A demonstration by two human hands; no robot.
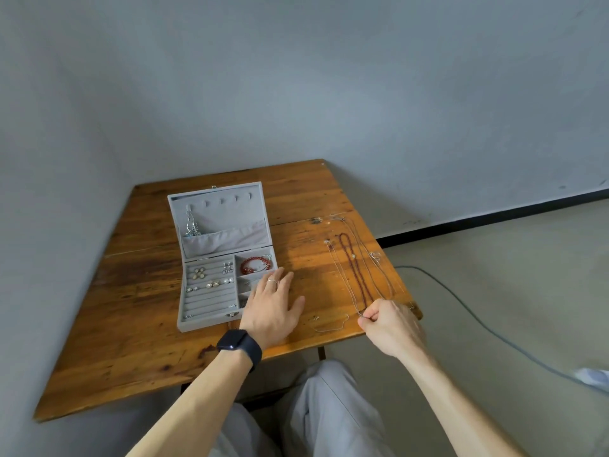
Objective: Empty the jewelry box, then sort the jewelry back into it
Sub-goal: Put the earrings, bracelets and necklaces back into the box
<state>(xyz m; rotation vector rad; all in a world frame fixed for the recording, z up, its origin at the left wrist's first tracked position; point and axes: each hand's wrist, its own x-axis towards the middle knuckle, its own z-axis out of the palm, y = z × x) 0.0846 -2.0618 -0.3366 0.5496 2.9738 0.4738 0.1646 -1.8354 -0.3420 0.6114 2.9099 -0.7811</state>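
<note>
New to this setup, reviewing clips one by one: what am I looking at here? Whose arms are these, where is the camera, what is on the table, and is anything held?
There is no robot: these are a person's two bare hands, filmed by one wide-angle camera worn on the head, looking down. A wooden table carries an open grey jewelry box with earrings and a red bracelet inside. To its right lies a dark red bead necklace among thinner chains. The left hand, with a watch on its wrist, rests flat at the box's right edge. The right hand pinches the near end of a thin silver chain in its fingers.
</note>
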